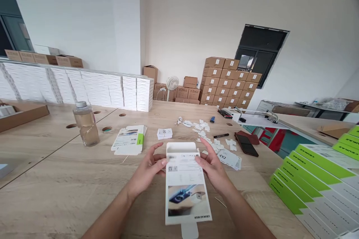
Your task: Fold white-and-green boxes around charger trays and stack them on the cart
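A white printed cardboard box (185,177) with a phone picture is held between my two hands above the table. Its far end stands open with a flap raised, and another flap hangs out at the near end. My left hand (151,168) grips the box's left edge near the far end, thumb on top. On the opposite edge, my right hand (211,164) has its thumb on the printed face, with fingers partly hidden behind. Beyond the left hand lies a stack of flat printed cartons (129,140). A small pile of white cards (164,133) sits past the box.
At right rise stacked green-and-white boxes (311,183). A water bottle (85,123) stands at left. White paper pieces (202,129), a black marker (221,135), a dark phone (246,145) and printed cards (230,158) lie right of centre. White boxes (98,86) line the back left.
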A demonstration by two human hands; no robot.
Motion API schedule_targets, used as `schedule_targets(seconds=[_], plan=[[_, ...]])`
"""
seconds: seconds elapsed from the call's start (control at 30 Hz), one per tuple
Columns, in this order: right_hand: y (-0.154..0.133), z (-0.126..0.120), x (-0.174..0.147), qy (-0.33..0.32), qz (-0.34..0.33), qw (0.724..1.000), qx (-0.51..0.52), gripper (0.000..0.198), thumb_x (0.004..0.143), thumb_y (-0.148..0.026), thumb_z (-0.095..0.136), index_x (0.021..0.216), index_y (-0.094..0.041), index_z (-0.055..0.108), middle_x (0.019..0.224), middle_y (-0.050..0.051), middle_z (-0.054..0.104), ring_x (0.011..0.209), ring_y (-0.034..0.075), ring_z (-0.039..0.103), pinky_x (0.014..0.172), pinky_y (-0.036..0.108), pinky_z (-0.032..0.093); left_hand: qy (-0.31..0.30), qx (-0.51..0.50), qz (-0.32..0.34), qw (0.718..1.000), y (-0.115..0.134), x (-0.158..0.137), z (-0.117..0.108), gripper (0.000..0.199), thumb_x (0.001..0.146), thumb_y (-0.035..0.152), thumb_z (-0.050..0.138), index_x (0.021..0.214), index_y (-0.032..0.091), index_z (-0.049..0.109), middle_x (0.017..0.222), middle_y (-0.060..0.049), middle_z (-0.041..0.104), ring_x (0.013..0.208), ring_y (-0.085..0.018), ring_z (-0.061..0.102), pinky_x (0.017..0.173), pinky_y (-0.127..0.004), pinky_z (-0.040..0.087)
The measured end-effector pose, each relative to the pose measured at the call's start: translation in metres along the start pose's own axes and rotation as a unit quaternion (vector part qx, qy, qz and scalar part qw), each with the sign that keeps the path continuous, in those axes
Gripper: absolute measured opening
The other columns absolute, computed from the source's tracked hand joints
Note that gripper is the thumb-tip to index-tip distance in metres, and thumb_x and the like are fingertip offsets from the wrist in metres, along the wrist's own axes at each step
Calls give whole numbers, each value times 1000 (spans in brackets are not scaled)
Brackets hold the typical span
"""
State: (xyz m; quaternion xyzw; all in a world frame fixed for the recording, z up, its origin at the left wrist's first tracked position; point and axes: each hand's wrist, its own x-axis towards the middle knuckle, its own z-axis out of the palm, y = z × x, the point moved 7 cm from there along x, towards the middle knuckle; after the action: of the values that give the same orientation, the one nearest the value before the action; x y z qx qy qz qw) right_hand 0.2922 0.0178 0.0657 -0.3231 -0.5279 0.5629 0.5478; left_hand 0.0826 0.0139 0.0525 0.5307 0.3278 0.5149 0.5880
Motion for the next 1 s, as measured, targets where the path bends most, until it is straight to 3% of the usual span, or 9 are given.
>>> schedule_targets(seconds=[0.2,0.33,0.53,0.6,0.73,0.83,0.93,1.0], plan=[[10,12,1,11,-26,999,-42,50,81,-37,67,125,-26,46,98,6,70,80,21,66,65,30,50,80,33,60,994,-1,1,1,57,80,39,65,126,27,34,92,-3,63,76,-17,63,63,-29,52],[17,7,4,33,-25,998,-57,43,80,-40,67,117,-23,57,99,7,70,83,20,64,70,30,50,56,72,69,993,-3,2,3,47,81,41,63,120,24,44,83,-1,61,72,-15,59,59,-24,48],[23,10,-1,40,-15,992,-122,33,83,-49,59,85,-17,71,66,2,64,60,15,55,57,27,43,62,54,66,994,-3,0,0,25,83,41,59,92,18,59,71,2,52,60,-9,47,52,-19,38],[23,9,-1,49,-13,992,-115,37,85,-51,55,87,-18,72,64,2,62,57,15,53,55,26,42,48,28,48,997,-3,-1,1,23,83,40,60,89,17,59,69,2,51,59,-9,47,52,-19,37],[27,5,1,45,18,994,-99,44,79,-46,66,118,-24,63,75,2,64,67,18,58,60,29,47,-2,7,10,1000,-4,-4,9,22,83,38,61,88,17,59,69,1,54,60,-10,49,53,-20,37],[24,5,3,18,-9,988,-154,34,77,-40,69,106,-23,71,85,5,65,79,21,60,68,31,47,-18,14,-6,1000,-6,-5,13,22,83,38,61,89,16,61,71,0,56,61,-10,50,54,-21,37],[14,5,2,24,-89,968,-235,20,79,-36,67,92,-24,75,85,4,59,77,18,56,66,28,44,-20,20,-12,1000,-11,-4,12,23,83,38,60,89,16,61,70,0,57,61,-10,50,54,-21,37],[12,6,2,13,-101,963,-249,17,78,-36,68,88,-24,76,85,3,57,77,17,54,65,27,42,-18,25,-15,999,-14,-3,11,24,83,39,61,88,16,62,70,-1,57,60,-10,50,54,-21,36]])
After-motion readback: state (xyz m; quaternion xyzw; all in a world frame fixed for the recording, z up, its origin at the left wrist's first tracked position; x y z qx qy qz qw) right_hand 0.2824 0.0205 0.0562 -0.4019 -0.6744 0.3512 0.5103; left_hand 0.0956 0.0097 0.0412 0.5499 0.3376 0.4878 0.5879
